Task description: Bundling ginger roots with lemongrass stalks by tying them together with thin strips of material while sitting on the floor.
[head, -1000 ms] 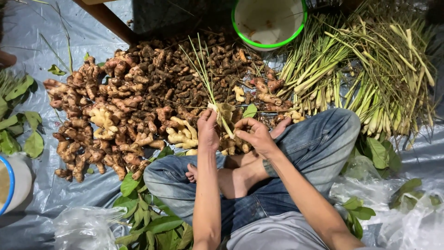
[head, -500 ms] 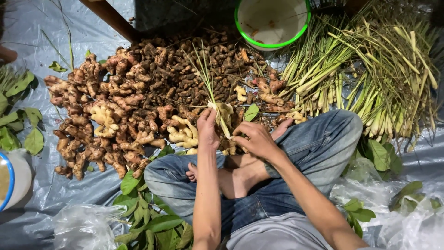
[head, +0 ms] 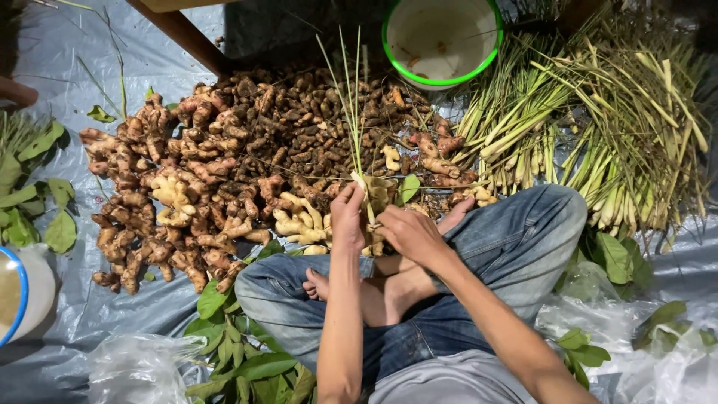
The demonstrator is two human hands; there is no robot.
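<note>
A person sits cross-legged on a grey plastic sheet point(head: 90, 314), and both hands meet just above the ankles around a small bundle of roots and stalks point(head: 372, 196), whose thin green stems rise toward the green-rimmed bucket point(head: 441, 37). The left hand point(head: 348, 217) is closed around the bundle's left side, fingers curled and gripping it upright. The right hand point(head: 407, 233) is also closed, pinching at the bundle's lower part; whether it holds a tie or only the roots is too small to tell. To do this well, it seems wise that the left hand grips firmly low on the stalks so nothing slides out, while the right works close to that grip rather than out at the loose ends, where the stems would splay. The bundle sits right at the near edge of the pile of ginger and turmeric roots point(head: 224, 172), so lifting it slightly clear should avoid snagging pieces. Lemongrass stalks point(head: 598, 127) lie to the right, loose green leaves point(head: 239, 359) by the left knee, and a blue-rimmed container point(head: 19, 292) at the far left.
</note>
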